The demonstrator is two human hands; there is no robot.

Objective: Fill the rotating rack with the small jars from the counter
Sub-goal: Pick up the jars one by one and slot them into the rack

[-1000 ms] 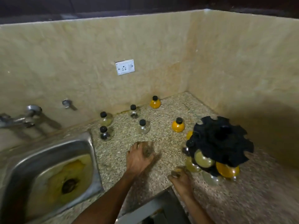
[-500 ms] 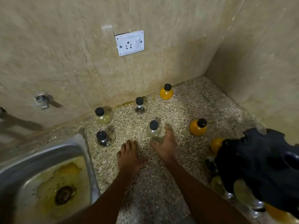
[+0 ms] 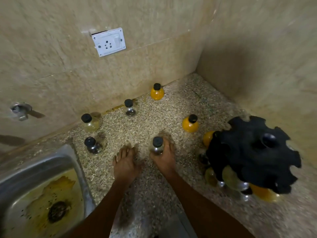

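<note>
My right hand (image 3: 164,158) is wrapped around a small clear jar (image 3: 157,146) with a black cap, in the middle of the speckled counter (image 3: 154,182). My left hand (image 3: 125,162) lies flat on the counter just to its left, fingers spread, holding nothing. The black rotating rack (image 3: 253,153) stands at the right with several round jars hanging in its lower slots. Loose jars stand behind: two orange ones (image 3: 190,123) (image 3: 157,92), a clear one (image 3: 129,108), a yellowish one (image 3: 89,123) and a dark one (image 3: 91,145).
A steel sink (image 3: 39,191) with a stained basin sits at the lower left, its rim beside my left forearm. Tiled walls meet in a corner behind the jars, with a white wall socket (image 3: 109,42). A tap fitting (image 3: 20,109) juts from the left wall.
My right hand has moved from the rack side across to the clear jar and closed around it. My left hand stayed flat on the counter. The view has moved closer and tilted down.
</note>
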